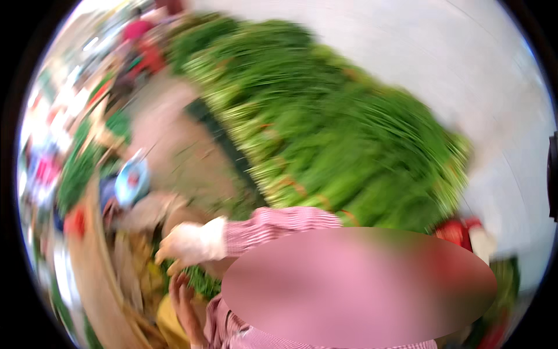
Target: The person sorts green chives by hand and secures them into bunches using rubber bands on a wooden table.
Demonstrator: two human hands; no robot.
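Note:
My right hand [187, 244], with pale material over its back and wrist, reaches left from a pink-and-white striped sleeve [279, 227]. Its fingers are loosely bent and apart, and I see nothing in them. Just below, my bare left hand [185, 305] has its fingers stretched upward, apparently holding nothing. Cut green stalks [202, 283] lie beside and behind both hands, near a yellow surface [170, 323]. Blur hides whether either hand touches the stalks. A smeared oval patch covers much of the lower right.
A long bed of bundled green stalks [349, 134], some with orange ties, lies on a dark sheet [218, 136]. Leaf scraps litter the brown floor. At left are a blue basin [132, 181] and a long wooden board [96, 273]. Someone in red [138, 29] is far left.

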